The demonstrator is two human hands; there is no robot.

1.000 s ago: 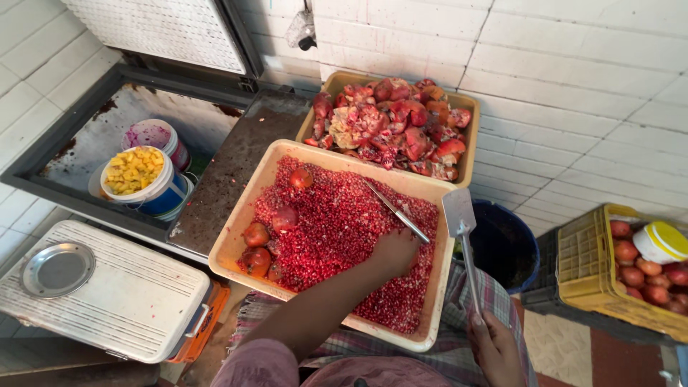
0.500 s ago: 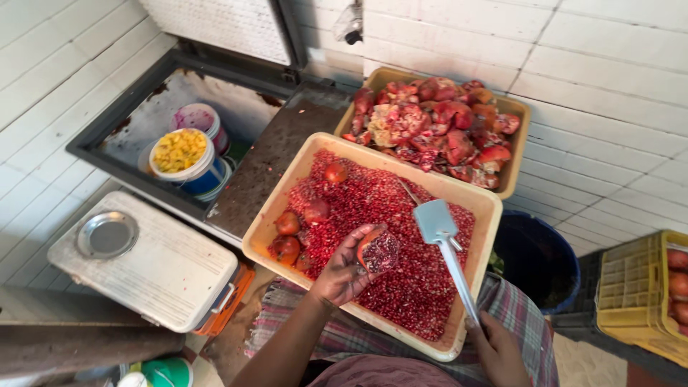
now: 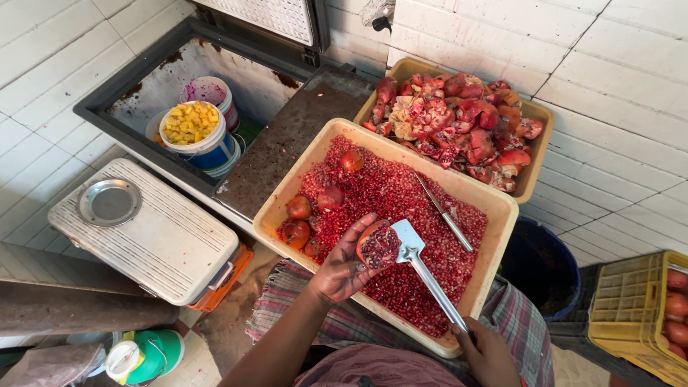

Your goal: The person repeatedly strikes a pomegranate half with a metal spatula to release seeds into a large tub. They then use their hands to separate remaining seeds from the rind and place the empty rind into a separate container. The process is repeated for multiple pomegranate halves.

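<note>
Overhead, from head camera: left hand cupping halved pomegranate over seed-filled tan tray; right hand gripping flat steel spatula, touching cut face. Risking: hard tap scattering glossy wet seeds past rim, slick rind slipping. Knife lying bare among seeds.
</note>
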